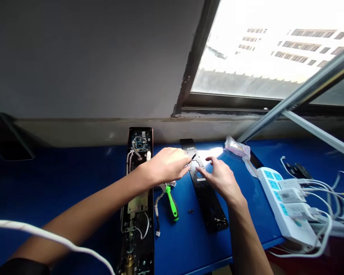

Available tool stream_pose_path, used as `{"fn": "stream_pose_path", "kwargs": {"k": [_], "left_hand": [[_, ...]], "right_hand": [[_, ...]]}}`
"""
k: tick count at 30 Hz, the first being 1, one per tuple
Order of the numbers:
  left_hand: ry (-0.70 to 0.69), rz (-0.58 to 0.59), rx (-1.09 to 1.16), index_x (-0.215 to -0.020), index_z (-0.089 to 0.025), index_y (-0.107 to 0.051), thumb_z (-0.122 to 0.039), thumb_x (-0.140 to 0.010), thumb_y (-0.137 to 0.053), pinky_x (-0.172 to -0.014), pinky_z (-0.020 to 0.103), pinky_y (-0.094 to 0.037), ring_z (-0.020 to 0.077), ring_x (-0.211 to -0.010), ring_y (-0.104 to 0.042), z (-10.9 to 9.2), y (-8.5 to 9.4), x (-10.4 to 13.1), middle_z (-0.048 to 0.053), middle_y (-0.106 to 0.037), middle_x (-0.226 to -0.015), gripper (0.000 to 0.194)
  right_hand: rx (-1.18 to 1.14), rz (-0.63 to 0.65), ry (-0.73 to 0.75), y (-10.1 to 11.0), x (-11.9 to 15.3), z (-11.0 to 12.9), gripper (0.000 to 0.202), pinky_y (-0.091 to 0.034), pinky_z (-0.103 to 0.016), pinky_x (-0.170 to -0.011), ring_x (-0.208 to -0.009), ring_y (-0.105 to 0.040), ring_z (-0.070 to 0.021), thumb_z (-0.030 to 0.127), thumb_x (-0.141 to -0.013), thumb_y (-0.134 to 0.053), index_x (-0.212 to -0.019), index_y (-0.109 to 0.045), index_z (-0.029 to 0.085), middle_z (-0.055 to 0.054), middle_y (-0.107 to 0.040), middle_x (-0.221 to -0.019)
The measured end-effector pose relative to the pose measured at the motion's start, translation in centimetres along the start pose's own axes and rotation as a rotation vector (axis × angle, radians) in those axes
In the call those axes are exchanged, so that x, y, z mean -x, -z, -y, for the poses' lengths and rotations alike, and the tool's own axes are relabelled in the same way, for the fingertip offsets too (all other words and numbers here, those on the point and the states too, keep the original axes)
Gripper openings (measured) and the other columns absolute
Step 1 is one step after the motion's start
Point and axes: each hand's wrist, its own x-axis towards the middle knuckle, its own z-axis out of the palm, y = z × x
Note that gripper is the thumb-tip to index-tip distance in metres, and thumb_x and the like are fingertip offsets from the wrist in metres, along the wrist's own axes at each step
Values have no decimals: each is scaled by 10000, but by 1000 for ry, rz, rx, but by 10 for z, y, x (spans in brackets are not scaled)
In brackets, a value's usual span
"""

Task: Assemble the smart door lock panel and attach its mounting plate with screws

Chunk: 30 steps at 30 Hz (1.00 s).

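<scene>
My left hand (170, 166) is closed in a pinch over a long black panel (210, 202), with a small thin black piece (193, 156) at its fingertips. What kind of piece it is, I cannot make out. On the panel's right side is my right hand (222, 177), thumb and fingers apart, the thumb at a pale round spot. I cannot tell whether the thumb touches. Under my left forearm stands a long open black housing (153, 244) with a blue circuit board (141, 143), wires and metal parts. A green-and-black screwdriver (172, 203) lies between housing and panel.
Several small black parts (190, 211) lie beside the panel. A cable with a white connector (157, 219) is near the screwdriver. At right are a plastic bag (237, 148), a white power strip (278, 206) with plugged cables, and a metal brace (263, 118). A white cable (54, 238) crosses the lower left.
</scene>
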Motion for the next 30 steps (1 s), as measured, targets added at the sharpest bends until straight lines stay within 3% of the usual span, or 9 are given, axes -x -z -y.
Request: {"fn": "stream_pose_path", "kwargs": {"k": [5, 11, 14, 18, 21, 23, 25, 30], "left_hand": [[-31, 191, -45, -956, -168, -768, -316, -1001, -579, -719, 359, -552, 306, -927, -749, -13, -18, -21, 115, -782, -984, 244], [-11, 231, -57, -990, -162, -788, -319, -992, -595, -719, 378, -564, 329, -910, -757, -23, -27, -29, 142, -786, -985, 249], [-6, 252, -64, -996, -169, -786, -304, -989, -599, -730, 369, -565, 318, -907, -758, -26, -28, -32, 139, -787, -988, 230], [-15, 258, -64, -922, -169, -773, -288, -986, -604, -708, 345, -549, 294, -875, -750, -28, -26, -31, 128, -780, -963, 217], [-16, 249, -40, -770, -168, -736, -295, -964, -641, -625, 326, -499, 267, -743, -716, -26, -18, -21, 102, -747, -822, 250], [-2, 226, -10, -663, -177, -698, -296, -936, -688, -583, 314, -456, 238, -654, -672, -25, -9, -9, 77, -705, -722, 298], [-21, 226, 24, -610, -190, -678, -320, -913, -733, -562, 312, -424, 223, -607, -639, -24, 1, 8, 54, -665, -651, 335], [-31, 180, 37, -693, -204, -726, -268, -859, -804, -611, 317, -434, 222, -698, -652, -15, 23, 52, 41, -686, -709, 194]], "right_hand": [[86, 145, -141, -18, 9, -10, 793, -538, -516, -882, -1185, -633, -491, 620, -768, -806, -1315, -574, 95, -307, -644, -1246], [23, 243, -172, -18, 1, -13, 956, -536, -436, -929, -1240, -643, -414, 565, -723, -857, -1461, -431, 132, -253, -660, -1292], [-36, 242, -161, -17, -4, -17, 868, -540, -387, -881, -1185, -674, -378, 538, -687, -881, -1369, -505, 155, -193, -696, -1232], [-123, 210, -130, -22, -6, -21, 563, -513, -359, -788, -1080, -696, -353, 491, -692, -869, -1095, -622, 185, -143, -714, -1126], [-219, 178, -98, -23, -5, -23, 247, -479, -353, -757, -970, -699, -301, 403, -867, -692, -1003, -616, 212, -102, -724, -1005], [-298, 165, -69, -20, -1, -23, 153, -462, -355, -739, -885, -682, -276, 364, -916, -607, -977, -604, 223, -78, -712, -914], [-395, 168, -36, -15, 4, -21, 160, -453, -355, -716, -807, -653, -256, 376, -906, -621, -970, -590, 232, -54, -693, -845], [-761, 292, 41, -1, 16, 1, 325, -485, -307, -616, -673, -630, -183, 557, -914, -632, -1047, -561, 268, 6, -694, -812]]}}
